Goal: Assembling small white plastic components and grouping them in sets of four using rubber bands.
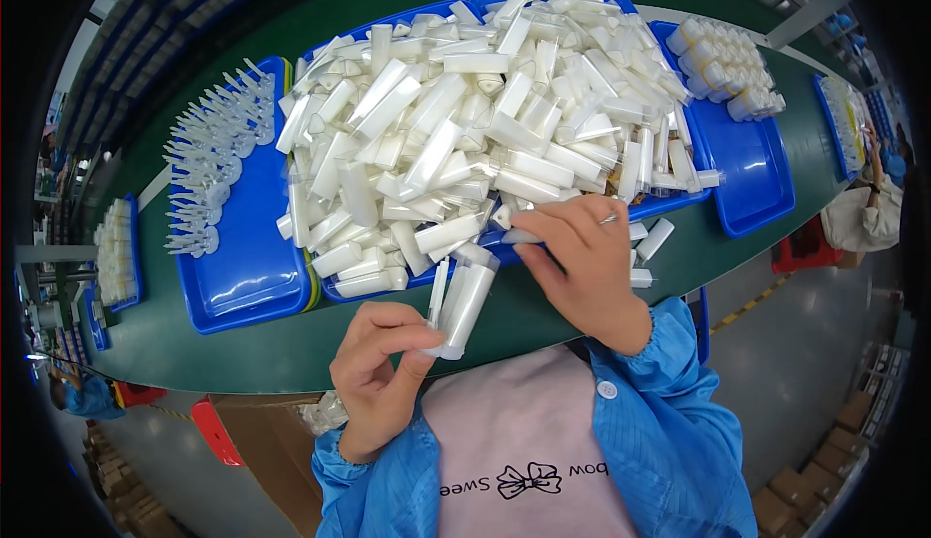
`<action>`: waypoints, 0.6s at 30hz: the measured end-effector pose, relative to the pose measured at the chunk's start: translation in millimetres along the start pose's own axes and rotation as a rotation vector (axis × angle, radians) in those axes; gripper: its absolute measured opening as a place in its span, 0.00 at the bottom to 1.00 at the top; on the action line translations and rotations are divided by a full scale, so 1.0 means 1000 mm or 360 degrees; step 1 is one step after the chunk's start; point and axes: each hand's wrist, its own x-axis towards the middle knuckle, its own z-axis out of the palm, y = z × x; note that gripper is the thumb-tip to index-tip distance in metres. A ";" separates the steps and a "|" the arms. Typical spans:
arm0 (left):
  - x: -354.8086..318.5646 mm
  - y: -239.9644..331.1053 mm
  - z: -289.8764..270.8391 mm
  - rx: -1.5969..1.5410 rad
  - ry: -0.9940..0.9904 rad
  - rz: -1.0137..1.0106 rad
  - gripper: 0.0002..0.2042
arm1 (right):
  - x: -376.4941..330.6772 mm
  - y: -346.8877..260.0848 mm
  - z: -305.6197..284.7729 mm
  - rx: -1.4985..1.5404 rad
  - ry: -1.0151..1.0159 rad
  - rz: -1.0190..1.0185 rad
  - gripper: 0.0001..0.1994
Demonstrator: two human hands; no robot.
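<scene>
Pinched near the lower end by my left hand [381, 368] is a white tube in a clear sleeve [467, 303], tilted up toward the pile. Beside that tube, a thin white stick [439, 291] is also in the fingers of this hand. My right hand [592, 265] is at the near edge of the heap, its thumb and fingertips closed about a small white piece [522, 237] that they partly cover. A small shiny thin bit shows at its fingers, too small to name. Just beyond both hands lies a large pile of white tubes in clear sleeves [427, 155].
Blue trays lie under the pile. At left, a blue tray [242, 286] carries rows of translucent rods with round bases [218, 165]. At right, another blue tray [752, 174] has white cylinders [722, 68] standing at its far end. Loose tubes [656, 238] lie on the green table [572, 325].
</scene>
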 end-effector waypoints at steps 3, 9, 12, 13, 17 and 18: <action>-0.001 0.002 -0.002 -0.0026 -0.0098 0.0063 0.07 | -0.002 0.008 -0.020 0.0506 0.0078 0.0180 0.16; 0.006 0.004 0.005 0.0055 -0.0376 0.0383 0.16 | 0.004 0.005 -0.044 0.1965 0.0148 0.0920 0.12; 0.009 0.006 0.009 0.0136 -0.0453 0.0511 0.19 | 0.006 0.002 -0.040 0.2021 0.0119 0.0902 0.13; 0.010 0.008 0.009 0.0147 -0.0465 0.0528 0.20 | 0.004 0.001 -0.039 0.2026 0.0086 0.0895 0.13; 0.013 0.010 0.009 0.0189 -0.0519 0.0550 0.21 | 0.003 0.000 -0.036 0.1972 -0.0040 0.0825 0.13; 0.013 0.011 0.008 0.0213 -0.0525 0.0556 0.22 | 0.004 0.000 -0.036 0.1973 -0.0055 0.0838 0.13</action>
